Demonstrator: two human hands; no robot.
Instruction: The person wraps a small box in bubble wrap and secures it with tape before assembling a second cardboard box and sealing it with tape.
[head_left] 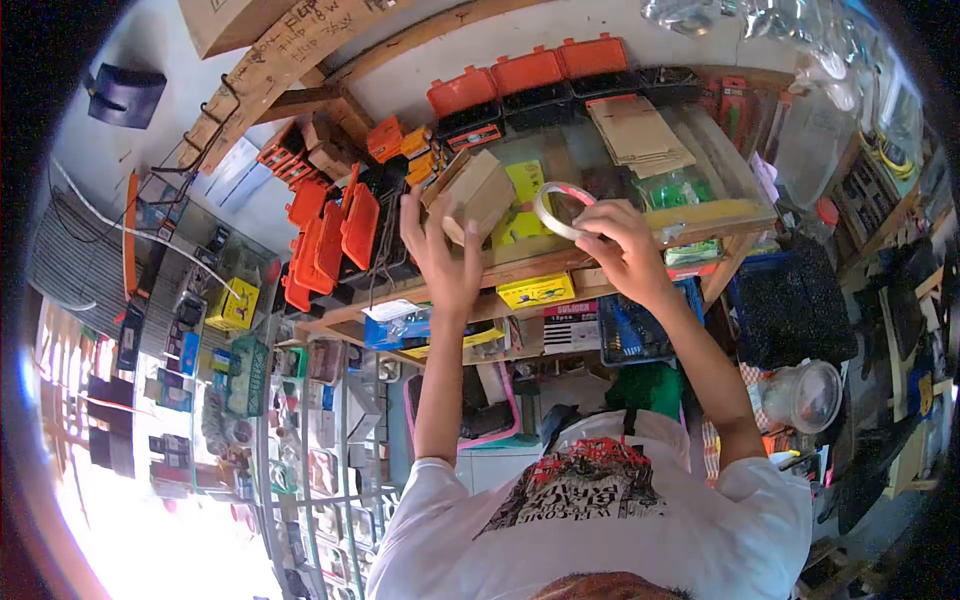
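My left hand [440, 262] is at the near left side of a small brown cardboard box [482, 190]. Its fingers reach up along the box's left and its thumb lies against the front, so the box sits in its grip. In my right hand [628, 245], pinched between thumb and fingers, is a roll of tape [545, 213], tilted on edge above the glass-topped counter [560, 150]. A yellow packet [525, 185] shows between the box and the roll.
Open orange-lidded cases [335, 235] stand at the left, with more orange lids [525, 80] along the back. Flat cardboard pieces [640, 135] lie right of the roll. Below the counter's wooden edge are a yellow box [537, 290] and a blue tray [640, 330].
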